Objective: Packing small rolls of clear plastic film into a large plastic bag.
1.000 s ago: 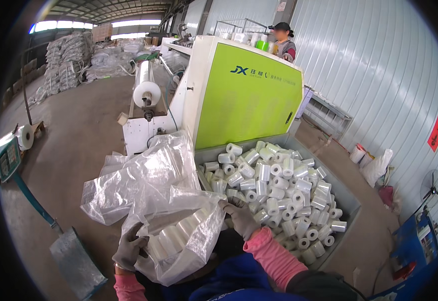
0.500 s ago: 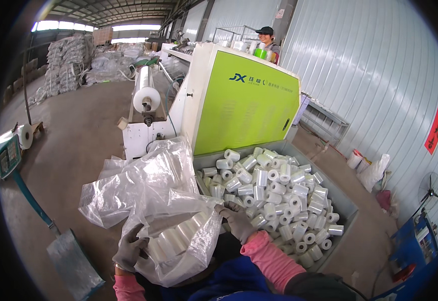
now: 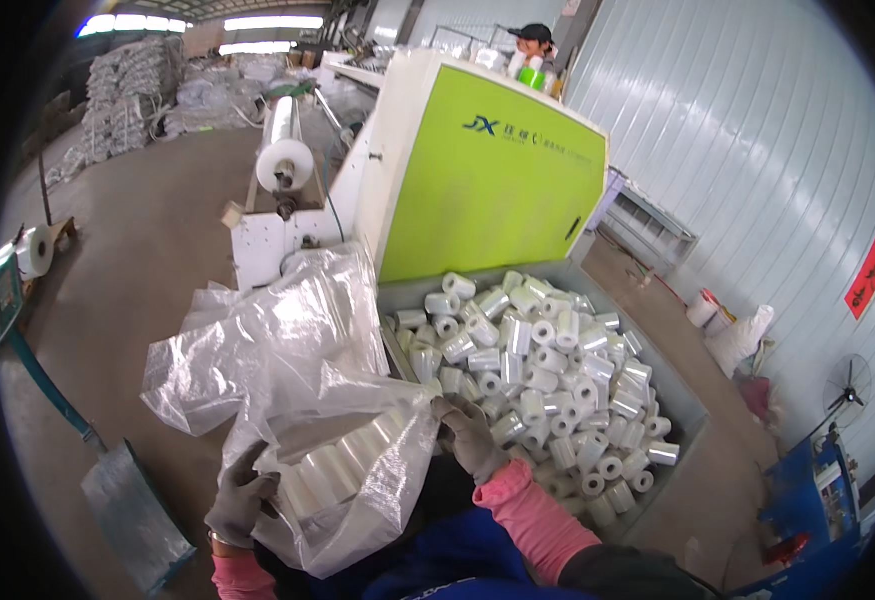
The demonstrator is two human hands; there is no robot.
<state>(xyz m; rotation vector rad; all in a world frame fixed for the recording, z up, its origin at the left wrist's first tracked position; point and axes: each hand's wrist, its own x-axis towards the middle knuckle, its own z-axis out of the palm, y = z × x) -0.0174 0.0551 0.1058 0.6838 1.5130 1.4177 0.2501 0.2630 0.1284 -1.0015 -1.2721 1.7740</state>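
Observation:
A clear plastic bag (image 3: 382,515) spreads in front of my body, its mouth held apart between my two hands. Inside it lies a row of small film rolls (image 3: 325,476), side by side. My left hand (image 3: 243,498), in a grey glove, grips the bag's left edge. My right hand (image 3: 469,438), gloved the same way, pinches the bag's right edge near the bin. Further sheets of clear bags (image 3: 267,345) are draped beyond it, against the machine. Just to the right stands a grey metal bin (image 3: 682,415) heaped with loose film rolls (image 3: 557,385).
Behind the bin rises a green-and-white machine (image 3: 497,170), with a large film roll (image 3: 284,165) on its left. A person (image 3: 532,45) stands behind it. At left is a platform scale (image 3: 137,510); at right are a fan (image 3: 847,385) and blue equipment (image 3: 807,495).
The whole view has shifted slightly, so the bin and machine sit a little higher. My hands keep their hold on the bag; the left has moved slightly outward. The person behind the machine has lowered their head.

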